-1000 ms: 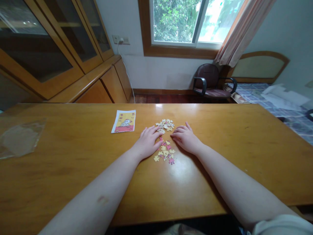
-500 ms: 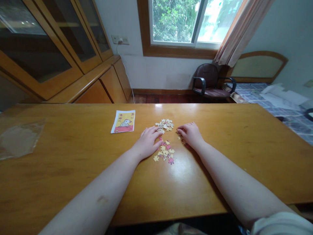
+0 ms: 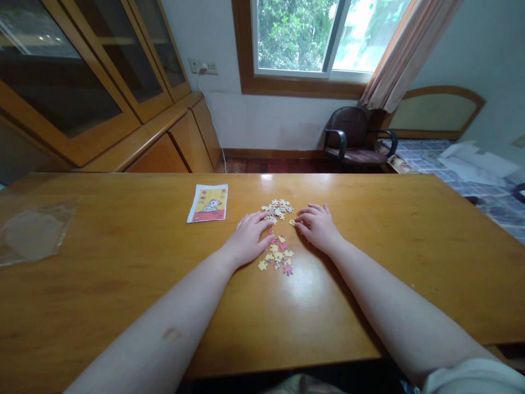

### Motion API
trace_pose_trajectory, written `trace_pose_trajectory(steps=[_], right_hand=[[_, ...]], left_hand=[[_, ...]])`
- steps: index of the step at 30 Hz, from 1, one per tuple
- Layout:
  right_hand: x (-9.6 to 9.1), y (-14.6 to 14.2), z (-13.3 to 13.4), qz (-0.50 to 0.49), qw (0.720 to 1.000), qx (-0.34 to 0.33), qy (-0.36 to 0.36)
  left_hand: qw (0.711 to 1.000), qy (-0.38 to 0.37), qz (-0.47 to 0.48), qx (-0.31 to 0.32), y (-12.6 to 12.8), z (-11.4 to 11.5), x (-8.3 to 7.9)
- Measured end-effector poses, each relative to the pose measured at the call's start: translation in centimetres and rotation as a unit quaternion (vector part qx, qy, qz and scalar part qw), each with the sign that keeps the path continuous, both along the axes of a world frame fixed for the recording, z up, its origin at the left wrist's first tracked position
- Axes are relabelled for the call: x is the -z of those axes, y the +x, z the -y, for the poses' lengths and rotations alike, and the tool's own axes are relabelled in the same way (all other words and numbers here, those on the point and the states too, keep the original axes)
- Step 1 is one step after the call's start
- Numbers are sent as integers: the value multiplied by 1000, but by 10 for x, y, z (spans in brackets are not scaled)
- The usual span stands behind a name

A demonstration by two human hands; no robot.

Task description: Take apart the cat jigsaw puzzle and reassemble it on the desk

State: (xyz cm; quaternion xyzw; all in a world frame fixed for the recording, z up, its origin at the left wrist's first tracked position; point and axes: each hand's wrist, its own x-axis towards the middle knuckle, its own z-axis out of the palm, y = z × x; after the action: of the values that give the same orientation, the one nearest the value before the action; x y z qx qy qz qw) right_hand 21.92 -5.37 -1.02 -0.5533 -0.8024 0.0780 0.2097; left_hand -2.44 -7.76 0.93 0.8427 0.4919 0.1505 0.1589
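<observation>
1. The left hand [image 3: 250, 238] is laid palm down, its fingers relaxed and unclenched at the left side of the jigsaw pieces.
2. The right hand [image 3: 319, 227] is held with fingers bent beside a yellow jigsaw piece [image 3: 292, 222]; whether anything is gripped cannot be told.
3. Between the hands, a far pile [image 3: 279, 209] of pale pieces and a near pile [image 3: 278, 255] of yellow and pink ones are spread.
4. Left on the desk [image 3: 381, 219], a picture card [image 3: 210, 203] and, farther left, a clear plastic bag [image 3: 35, 235] are placed.

Bare hands [image 3: 248, 238], pale sleeve [image 3: 471, 377] (right arm [image 3: 385, 293]), marked left forearm [image 3: 184, 306]
</observation>
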Motion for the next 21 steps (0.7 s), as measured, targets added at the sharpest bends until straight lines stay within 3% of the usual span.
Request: trace_pose_trajectory(steps=[4, 10, 15, 21], right_hand=[[-1, -2, 3, -12, 1000, -24, -1], [-4, -6, 11, -10, 991, -132, 6], [-4, -7, 11, 12, 992, -124, 4], [-3, -7, 10, 15, 995, -102, -1]], left_hand=[[1000, 5, 8, 1, 0, 0, 1], [1000, 22, 7, 17, -1, 0, 5], [998, -1, -18, 61, 0, 3, 3], [997, -10, -41, 62, 1, 4, -1]])
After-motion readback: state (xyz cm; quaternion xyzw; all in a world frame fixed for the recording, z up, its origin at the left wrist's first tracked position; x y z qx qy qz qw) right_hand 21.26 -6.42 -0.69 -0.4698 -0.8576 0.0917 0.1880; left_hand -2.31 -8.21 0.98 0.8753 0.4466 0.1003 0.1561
